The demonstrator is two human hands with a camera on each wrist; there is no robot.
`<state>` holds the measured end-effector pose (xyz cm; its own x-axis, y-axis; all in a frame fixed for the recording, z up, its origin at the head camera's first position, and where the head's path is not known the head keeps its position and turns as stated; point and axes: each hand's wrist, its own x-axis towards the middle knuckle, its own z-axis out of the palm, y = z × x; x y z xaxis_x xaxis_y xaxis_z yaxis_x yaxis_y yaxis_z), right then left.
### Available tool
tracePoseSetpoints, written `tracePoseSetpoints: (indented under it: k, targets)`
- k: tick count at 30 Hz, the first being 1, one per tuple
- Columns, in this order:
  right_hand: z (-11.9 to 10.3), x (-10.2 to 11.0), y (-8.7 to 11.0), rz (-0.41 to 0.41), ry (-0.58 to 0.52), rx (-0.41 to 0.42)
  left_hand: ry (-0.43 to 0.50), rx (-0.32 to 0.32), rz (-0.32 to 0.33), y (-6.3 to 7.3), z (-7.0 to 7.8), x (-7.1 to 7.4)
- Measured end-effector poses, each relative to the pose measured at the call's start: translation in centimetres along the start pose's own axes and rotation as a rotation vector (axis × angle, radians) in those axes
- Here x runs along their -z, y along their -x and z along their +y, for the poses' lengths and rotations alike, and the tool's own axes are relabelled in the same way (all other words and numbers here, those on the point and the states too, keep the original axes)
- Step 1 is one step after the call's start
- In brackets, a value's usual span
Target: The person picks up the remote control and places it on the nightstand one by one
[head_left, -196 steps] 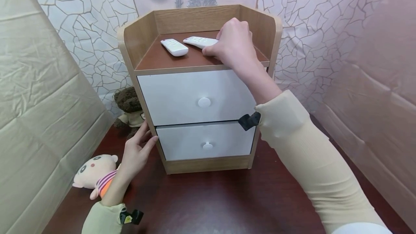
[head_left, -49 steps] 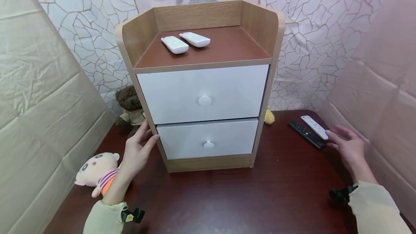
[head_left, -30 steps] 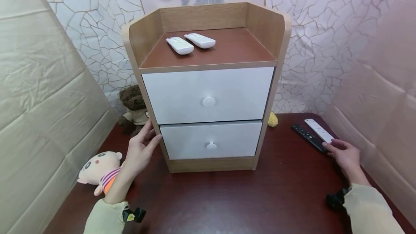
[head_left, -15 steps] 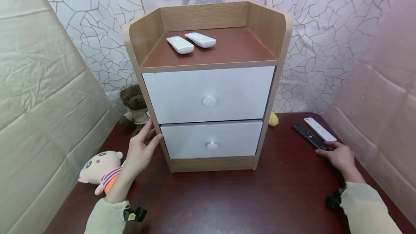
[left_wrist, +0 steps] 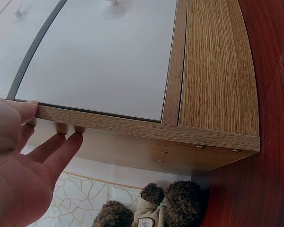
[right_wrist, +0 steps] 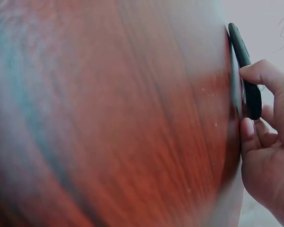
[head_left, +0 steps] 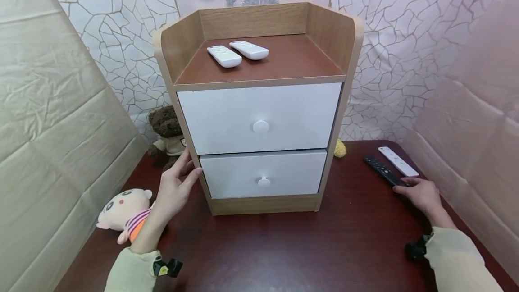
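Observation:
My right hand [head_left: 422,196] pinches the near end of a black remote control [head_left: 383,170] lying on the table at the right. In the right wrist view the black remote [right_wrist: 244,61] sits between thumb and fingers. A white remote control [head_left: 397,161] lies just beyond it. My left hand [head_left: 174,190] rests on the left edge of a wooden cabinet [head_left: 259,205] with two white drawers. The left wrist view shows the left thumb [left_wrist: 26,111] on the front edge and fairly straight fingers against the side panel. Two white remotes [head_left: 224,57] [head_left: 249,50] lie on the cabinet top.
The upper drawer [head_left: 259,107] and lower drawer [head_left: 239,177] are closed. A pink plush toy [head_left: 123,211] lies by my left forearm, and a brown teddy bear [head_left: 165,125] sits behind the cabinet's left side. Something yellow and fuzzy [head_left: 340,148] shows at its right. Fabric walls flank the table [head_left: 267,251].
My right hand let go of a white remote on the cabinet top, moved right and down to the table remotes, then shifted from beside the white one onto the black one. My left hand stayed.

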<state>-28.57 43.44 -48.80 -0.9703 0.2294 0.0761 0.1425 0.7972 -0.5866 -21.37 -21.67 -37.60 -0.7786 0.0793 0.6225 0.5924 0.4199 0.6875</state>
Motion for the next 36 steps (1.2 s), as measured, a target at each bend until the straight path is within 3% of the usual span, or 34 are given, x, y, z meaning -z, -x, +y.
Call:
tracePoseSetpoints:
  k: [10,24,36]
  targets:
    - [-0.3,0.4,0.2,0.008,-0.057,-0.046,-0.006,0.001,0.006,-0.1,0.0,0.0]
    - [-2.2,1.6,0.9,0.071,-0.305,-0.088,-0.028,0.028,0.011,0.1,0.0,0.1]
    - [-5.0,3.4,1.9,0.248,-0.499,-0.087,-0.014,0.015,0.017,0.1,0.1,-0.2]
